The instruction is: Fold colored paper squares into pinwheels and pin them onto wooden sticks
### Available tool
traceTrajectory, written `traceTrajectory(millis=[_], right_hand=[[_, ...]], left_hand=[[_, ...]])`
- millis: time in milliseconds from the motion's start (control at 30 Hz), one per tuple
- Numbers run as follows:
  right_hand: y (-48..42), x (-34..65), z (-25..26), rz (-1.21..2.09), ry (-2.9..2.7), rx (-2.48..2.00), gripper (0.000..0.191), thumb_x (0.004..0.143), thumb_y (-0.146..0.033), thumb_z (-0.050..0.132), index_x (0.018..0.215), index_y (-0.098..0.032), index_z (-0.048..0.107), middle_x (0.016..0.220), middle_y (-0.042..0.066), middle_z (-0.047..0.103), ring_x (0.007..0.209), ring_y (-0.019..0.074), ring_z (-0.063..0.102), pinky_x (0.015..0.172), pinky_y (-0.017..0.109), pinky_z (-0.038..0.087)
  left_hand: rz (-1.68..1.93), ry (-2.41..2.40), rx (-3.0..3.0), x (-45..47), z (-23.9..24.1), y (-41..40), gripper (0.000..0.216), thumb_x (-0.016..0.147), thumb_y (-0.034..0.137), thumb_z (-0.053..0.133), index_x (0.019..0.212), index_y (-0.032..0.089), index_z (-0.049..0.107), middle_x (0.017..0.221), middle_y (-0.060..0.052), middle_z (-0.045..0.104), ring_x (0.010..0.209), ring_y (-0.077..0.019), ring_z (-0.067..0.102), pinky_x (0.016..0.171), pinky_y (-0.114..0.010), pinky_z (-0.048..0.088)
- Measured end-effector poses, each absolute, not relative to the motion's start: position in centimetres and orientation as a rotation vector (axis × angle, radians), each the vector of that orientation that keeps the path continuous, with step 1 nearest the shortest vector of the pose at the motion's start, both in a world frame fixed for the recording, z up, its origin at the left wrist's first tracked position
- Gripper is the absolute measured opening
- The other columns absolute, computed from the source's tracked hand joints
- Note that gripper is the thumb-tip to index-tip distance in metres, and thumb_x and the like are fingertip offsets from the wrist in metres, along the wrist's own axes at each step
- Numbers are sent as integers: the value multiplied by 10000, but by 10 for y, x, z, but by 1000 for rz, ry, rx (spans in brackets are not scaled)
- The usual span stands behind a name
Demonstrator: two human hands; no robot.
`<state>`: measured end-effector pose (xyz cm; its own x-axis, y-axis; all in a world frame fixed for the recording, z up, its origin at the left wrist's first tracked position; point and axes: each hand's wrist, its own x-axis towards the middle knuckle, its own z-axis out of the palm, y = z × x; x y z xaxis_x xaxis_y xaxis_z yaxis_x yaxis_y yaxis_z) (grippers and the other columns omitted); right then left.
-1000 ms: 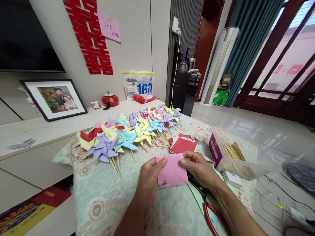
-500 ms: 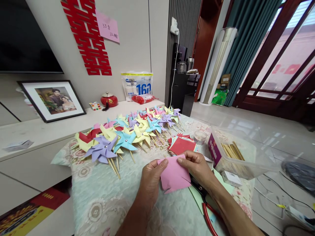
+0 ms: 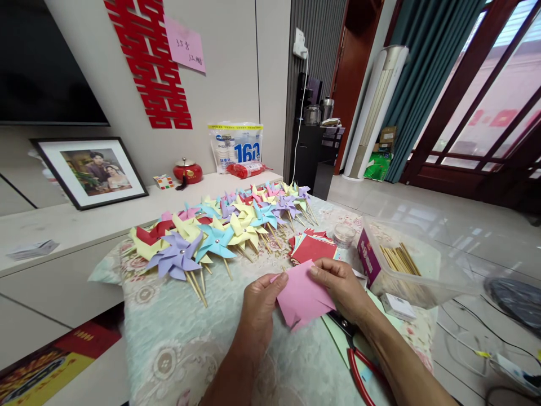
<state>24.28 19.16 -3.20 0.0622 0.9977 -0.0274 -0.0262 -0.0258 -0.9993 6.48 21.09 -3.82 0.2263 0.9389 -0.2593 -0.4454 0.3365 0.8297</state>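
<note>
A square of pink paper (image 3: 303,296) with slits cut in from its corners is held up over the table. My left hand (image 3: 261,299) pinches its left corner between thumb and fingers. On the other side, my right hand (image 3: 343,282) pinches the upper right edge. Beneath my right hand lies a red-handled tool (image 3: 359,369) with a dark metal head, partly hidden by my forearm. Just beyond the paper sits a stack of coloured paper squares (image 3: 313,250), red on top. Several finished paper pinwheels (image 3: 216,241) on sticks lie in rows to the left.
A clear plastic bin (image 3: 426,287) with wooden sticks (image 3: 401,259) stands at the right. A small white box (image 3: 398,306) lies before it. A round clear container (image 3: 344,234) sits behind the stack. Along the wall runs a white cabinet (image 3: 97,225) with a framed photo (image 3: 91,172).
The pink paper has turned in my hands, its lower edge now slanting up to the right. My right hand has shifted its grip slightly. The things on the table have stayed put.
</note>
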Motion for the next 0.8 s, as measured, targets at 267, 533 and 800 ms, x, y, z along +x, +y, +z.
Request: traceTrajectory(millis=[267, 533, 800], right_hand=[[193, 243, -35, 1256, -1128, -1221, 325, 665, -388, 865, 729, -158, 645, 584, -40, 581, 516, 88, 453, 510, 226, 300], [192, 241, -32, 1259, -1109, -1194, 322, 668, -402, 856, 801, -160, 690, 652, -11, 669, 549, 114, 535, 544, 240, 376], [191, 243, -23, 711, -1224, -1306, 198, 774, -366, 765, 737, -179, 714, 670, 3, 652, 614, 153, 546, 586, 279, 398]], left_hand=[[1099, 850, 647, 64, -35, 212, 392, 564, 420, 900, 732, 109, 731, 661, -61, 720, 611, -158, 623, 598, -263, 503], [1111, 870, 681, 67, -34, 210, 404, 562, 409, 899, 754, 96, 731, 677, -71, 735, 602, -161, 636, 606, -268, 509], [1214, 1038, 753, 66, -39, 215, 439, 614, 348, 879, 949, 112, 722, 909, -103, 757, 761, -179, 681, 670, -268, 521]])
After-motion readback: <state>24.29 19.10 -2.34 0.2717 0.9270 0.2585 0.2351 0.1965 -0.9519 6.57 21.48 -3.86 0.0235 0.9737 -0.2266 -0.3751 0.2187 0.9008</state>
